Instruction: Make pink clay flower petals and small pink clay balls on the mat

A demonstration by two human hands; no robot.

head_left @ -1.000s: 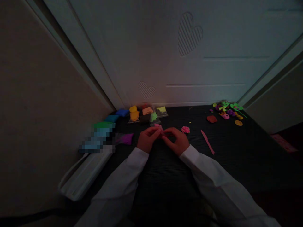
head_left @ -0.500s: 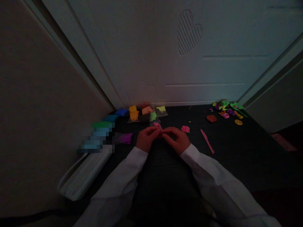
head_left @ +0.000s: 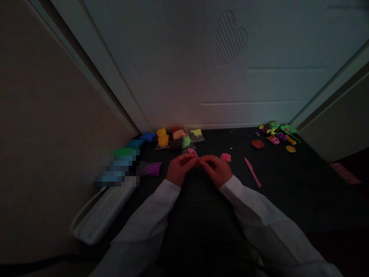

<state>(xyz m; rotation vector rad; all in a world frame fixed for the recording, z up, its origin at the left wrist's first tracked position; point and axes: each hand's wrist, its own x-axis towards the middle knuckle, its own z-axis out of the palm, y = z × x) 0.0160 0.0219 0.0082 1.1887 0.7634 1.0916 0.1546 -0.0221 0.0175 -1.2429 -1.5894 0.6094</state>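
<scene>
My left hand [head_left: 179,169] and my right hand [head_left: 216,169] meet over the middle of the dark table, fingers pinched together. A piece of pink clay [head_left: 192,152] pokes out beyond the left fingertips; both hands appear to hold it, though the fingers cover most of it. Just right of my right hand lies a small ruffled pink clay flower [head_left: 225,157]. Farther right is a pink plastic clay knife [head_left: 253,172], lying at a slant. Packets of orange clay [head_left: 163,140] and light green clay [head_left: 186,142] lie beyond my hands.
A purple clay packet [head_left: 155,169] and a long white case [head_left: 105,211] lie on the left, with blue packets [head_left: 148,136] behind. Small clay figures [head_left: 276,134] cluster at the back right, near a red clay lump [head_left: 257,144]. A white panel [head_left: 173,69] rises behind the table [head_left: 288,200].
The fingertips of both hands have shifted slightly to the right, and the visible pink clay has moved a little with them. Everything else on the table lies as before.
</scene>
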